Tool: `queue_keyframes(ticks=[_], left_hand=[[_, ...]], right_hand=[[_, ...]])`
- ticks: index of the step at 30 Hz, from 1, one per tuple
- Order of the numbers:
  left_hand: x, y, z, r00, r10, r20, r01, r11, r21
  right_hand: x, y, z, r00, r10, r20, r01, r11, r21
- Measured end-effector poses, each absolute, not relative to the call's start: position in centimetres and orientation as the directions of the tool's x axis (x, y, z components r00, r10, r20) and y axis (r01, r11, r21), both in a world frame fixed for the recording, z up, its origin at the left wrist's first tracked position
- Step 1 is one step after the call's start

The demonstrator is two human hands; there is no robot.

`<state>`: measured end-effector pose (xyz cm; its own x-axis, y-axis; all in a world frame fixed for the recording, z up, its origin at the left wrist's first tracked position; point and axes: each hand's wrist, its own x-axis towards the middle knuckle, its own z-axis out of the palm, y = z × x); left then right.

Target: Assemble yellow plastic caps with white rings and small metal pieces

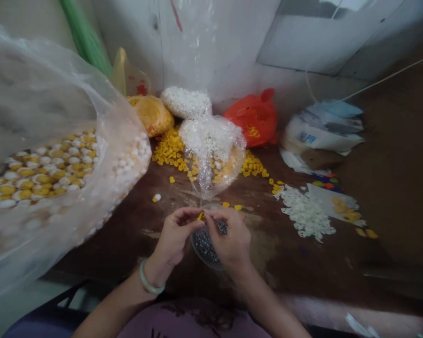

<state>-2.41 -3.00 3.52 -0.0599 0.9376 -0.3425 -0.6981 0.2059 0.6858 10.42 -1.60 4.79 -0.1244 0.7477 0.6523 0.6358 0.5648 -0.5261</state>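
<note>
My left hand (178, 232) pinches a small yellow plastic piece (200, 216) between thumb and fingertips. Right against it, my right hand (231, 234) has its thumb and fingers pressed together; what they hold, if anything, is too small to make out. Beneath both hands stands a round clear bowl (211, 263) of small dark shiny parts (205, 244), partly covered by the right hand. Two loose yellow pieces (237, 207) lie just beyond the bowl. A white-and-yellow piece (157, 198) rests on the table to the left.
A large clear bag (123, 117) of white-and-yellow pieces fills the left. Behind the bowl are a yellow heap (169, 145), a clear bag of white pieces (211, 141) and a red bag (252, 117). White pieces (305, 211) lie spread on the brown table (268, 253) at right.
</note>
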Motion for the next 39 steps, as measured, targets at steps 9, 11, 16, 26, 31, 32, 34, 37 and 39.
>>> queue_keyframes(ticks=[9,11,16,26,31,32,34,37,39], left_hand=[[-2.6,-2.7,2.6,-0.006,0.882,-0.471,-0.741,0.312,0.594],[-2.7,-2.5,2.4,0.008,0.882,-0.471,-0.754,0.314,0.577],[-3.3,-1.9,2.2,0.071,0.886,-0.458,-0.811,0.319,0.491],[-4.2,-1.1,2.8,0.152,0.917,-0.369,-0.852,0.310,0.421],[-4.5,-1.4,2.9,0.183,0.919,-0.350,-0.860,0.322,0.396],[-4.6,-1.5,2.9,0.187,0.917,-0.351,-0.860,0.326,0.393],[-4.8,-1.6,2.9,0.186,0.913,-0.363,-0.860,0.330,0.390],[-5.0,-1.5,3.0,0.171,0.907,-0.386,-0.863,0.327,0.385],[-5.0,-1.5,3.1,0.160,0.905,-0.394,-0.864,0.322,0.388]], right_hand=[[10.6,-1.2,3.9,-0.307,0.663,0.682,0.649,0.670,-0.360],[10.6,-1.0,3.8,-0.326,0.671,0.666,0.641,0.675,-0.366],[11.0,-0.2,3.8,-0.340,0.742,0.578,0.560,0.654,-0.509],[13.3,14.6,4.4,-0.216,0.953,0.211,0.935,0.264,-0.238],[11.4,21.0,2.9,-0.209,0.977,-0.033,0.974,0.205,-0.096],[11.2,21.5,2.6,-0.204,0.976,-0.071,0.977,0.199,-0.071],[10.9,22.0,2.0,-0.197,0.972,-0.127,0.980,0.195,-0.030],[10.9,22.2,1.6,-0.195,0.964,-0.179,0.980,0.199,0.008],[11.0,22.2,1.5,-0.196,0.961,-0.197,0.979,0.203,0.017]])
